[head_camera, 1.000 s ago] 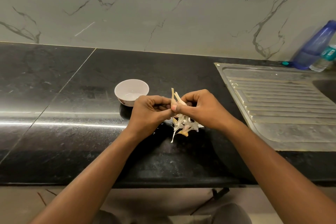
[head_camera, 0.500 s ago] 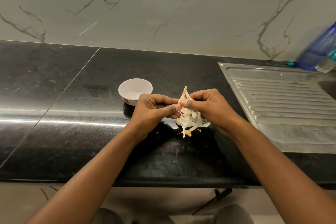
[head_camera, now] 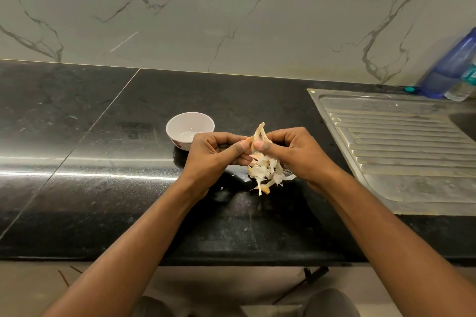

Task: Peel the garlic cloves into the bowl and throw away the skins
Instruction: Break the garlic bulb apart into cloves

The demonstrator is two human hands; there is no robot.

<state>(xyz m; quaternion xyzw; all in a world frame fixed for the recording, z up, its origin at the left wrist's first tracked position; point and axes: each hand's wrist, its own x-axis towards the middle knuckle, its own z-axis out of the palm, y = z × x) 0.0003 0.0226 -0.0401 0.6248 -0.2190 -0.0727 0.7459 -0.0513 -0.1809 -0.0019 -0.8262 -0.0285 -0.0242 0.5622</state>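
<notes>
One garlic clove (head_camera: 252,140) pinched by left hand (head_camera: 213,156), right hand (head_camera: 292,154) fingers (head_camera: 262,147); one bowl (head_camera: 190,116); one skin pile (head_camera: 265,174).

Bowl (head_camera: 190,127) on counter (head_camera: 103,136) left of skins (head_camera: 268,172); drainboard (head_camera: 401,141) at right.

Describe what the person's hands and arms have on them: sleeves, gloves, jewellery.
Nothing worn shows. The bare left hand and bare right hand have no gloves or visible rings, and no watch or band. The left forearm and right forearm are unsleeved down to the picture's lower edge.
</notes>
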